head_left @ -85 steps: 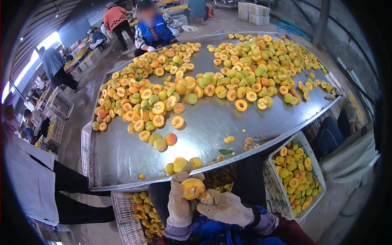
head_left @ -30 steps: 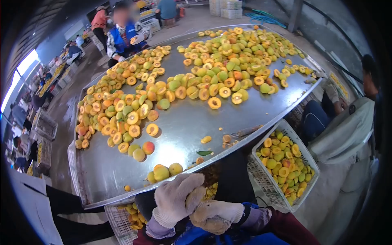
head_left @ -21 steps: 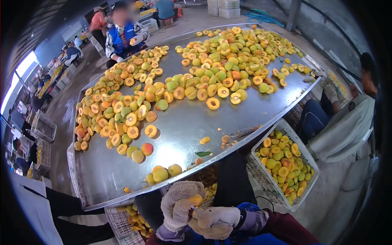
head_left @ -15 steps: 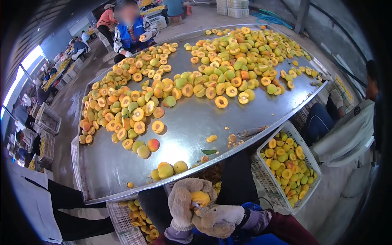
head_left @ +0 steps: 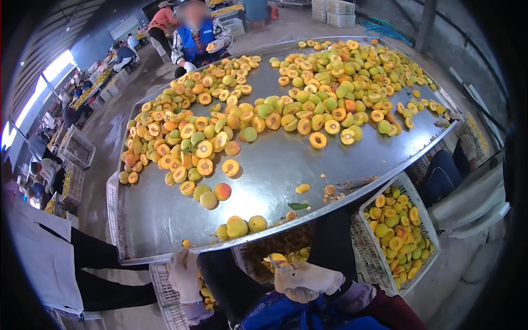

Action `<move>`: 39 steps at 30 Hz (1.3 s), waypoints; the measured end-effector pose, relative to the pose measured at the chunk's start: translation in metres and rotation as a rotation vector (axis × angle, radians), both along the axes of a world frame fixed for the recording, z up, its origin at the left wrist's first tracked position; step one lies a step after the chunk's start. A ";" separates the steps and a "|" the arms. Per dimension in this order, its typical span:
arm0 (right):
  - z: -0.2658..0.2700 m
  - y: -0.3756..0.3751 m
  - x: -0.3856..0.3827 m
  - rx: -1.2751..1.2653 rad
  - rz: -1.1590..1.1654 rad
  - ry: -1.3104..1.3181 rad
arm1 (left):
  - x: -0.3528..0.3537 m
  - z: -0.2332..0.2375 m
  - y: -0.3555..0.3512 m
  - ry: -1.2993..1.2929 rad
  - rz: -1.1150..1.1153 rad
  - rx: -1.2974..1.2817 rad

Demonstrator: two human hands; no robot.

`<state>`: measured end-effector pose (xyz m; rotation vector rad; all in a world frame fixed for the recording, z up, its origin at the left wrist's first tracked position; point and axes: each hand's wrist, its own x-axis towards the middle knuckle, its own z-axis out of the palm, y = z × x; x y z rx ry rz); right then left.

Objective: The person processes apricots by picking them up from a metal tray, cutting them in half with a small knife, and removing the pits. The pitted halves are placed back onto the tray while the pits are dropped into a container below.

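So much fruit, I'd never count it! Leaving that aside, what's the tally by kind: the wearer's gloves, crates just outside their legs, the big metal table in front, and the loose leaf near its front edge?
Gloves (left glove, right glove): 2
Crates (left crate, right crate): 2
Table: 1
Leaf: 1
Total: 6

Brightly reflected on the metal table in a white patch of glare; backlit at far left by daylight, curved by wide-angle distortion, darkened to black at the edges.
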<state>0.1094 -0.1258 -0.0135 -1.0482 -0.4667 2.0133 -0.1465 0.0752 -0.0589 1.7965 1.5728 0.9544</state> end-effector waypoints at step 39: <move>0.001 0.004 -0.027 0.586 -0.239 -1.245 | 0.124 0.035 -0.041 -0.730 -0.623 -0.869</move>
